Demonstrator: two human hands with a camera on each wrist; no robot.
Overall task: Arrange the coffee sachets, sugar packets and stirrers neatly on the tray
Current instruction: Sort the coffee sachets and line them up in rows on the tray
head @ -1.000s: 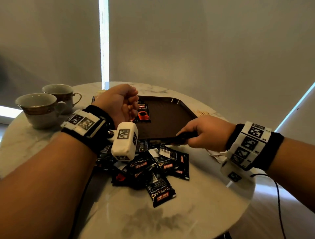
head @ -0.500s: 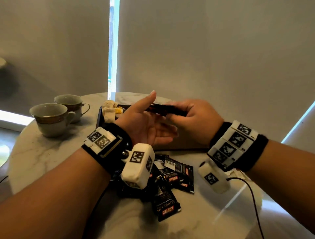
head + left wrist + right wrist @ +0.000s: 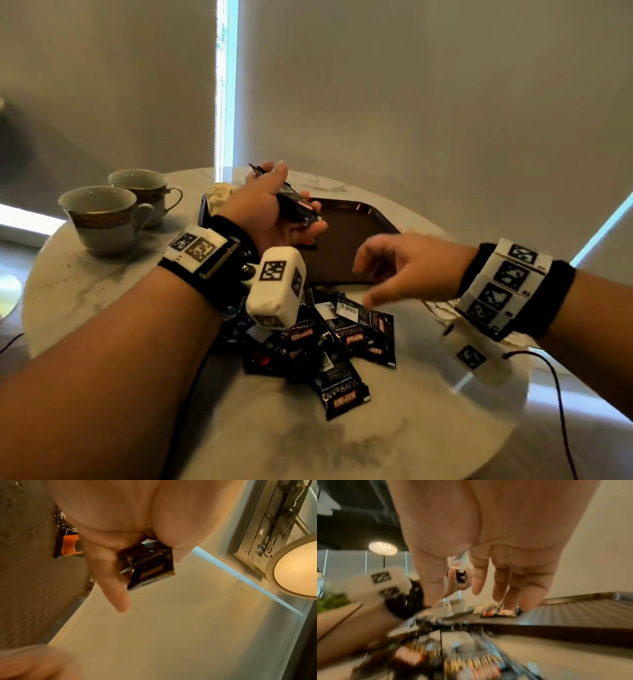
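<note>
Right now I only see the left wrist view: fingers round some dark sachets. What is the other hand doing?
Observer: The right hand holds nothing; with loose fingers it hovers over a pile of sachets on the table.
Operator: Where is that pile, compared with the tray?
Observer: In front of the tray, on the person's side.
Operator: Anything else on the table?
Observer: Two cups, left of the tray.
</note>
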